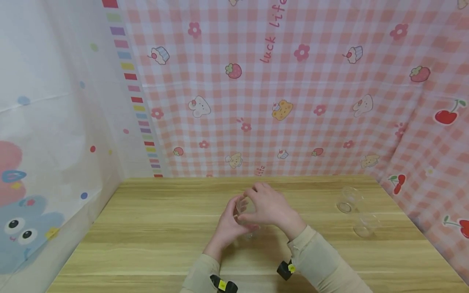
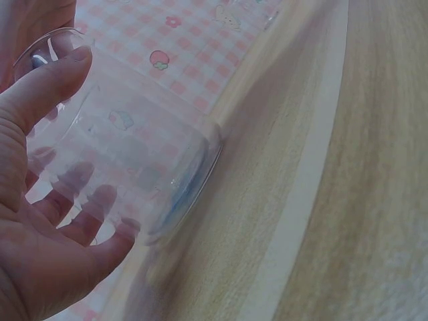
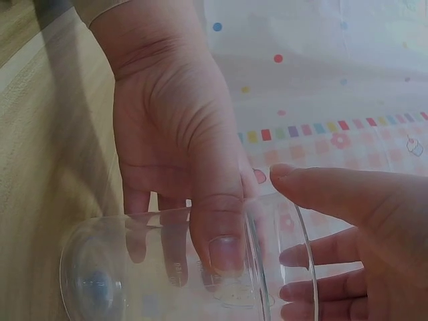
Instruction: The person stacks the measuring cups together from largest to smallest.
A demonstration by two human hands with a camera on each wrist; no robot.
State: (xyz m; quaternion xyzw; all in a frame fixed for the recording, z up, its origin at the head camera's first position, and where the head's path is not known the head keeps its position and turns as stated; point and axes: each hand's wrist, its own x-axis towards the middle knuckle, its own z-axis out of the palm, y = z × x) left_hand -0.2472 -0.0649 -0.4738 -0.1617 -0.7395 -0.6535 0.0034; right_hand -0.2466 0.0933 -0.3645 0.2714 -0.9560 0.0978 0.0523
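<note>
Left hand (image 1: 228, 228): my grip is closed round the held cup (image 2: 147, 144), clear, with the thumb on one side and the fingers on the other. Right hand (image 1: 269, 206): my thumb and fingers are at its rim; whether they pinch, I cannot tell. Cup location: 6 o'clock from the head view's centre. Noted at 3 o'clock from it: a far cup (image 1: 349, 200) and near cup (image 1: 367, 225), both clear, on the wooden table (image 1: 154, 232).
</note>
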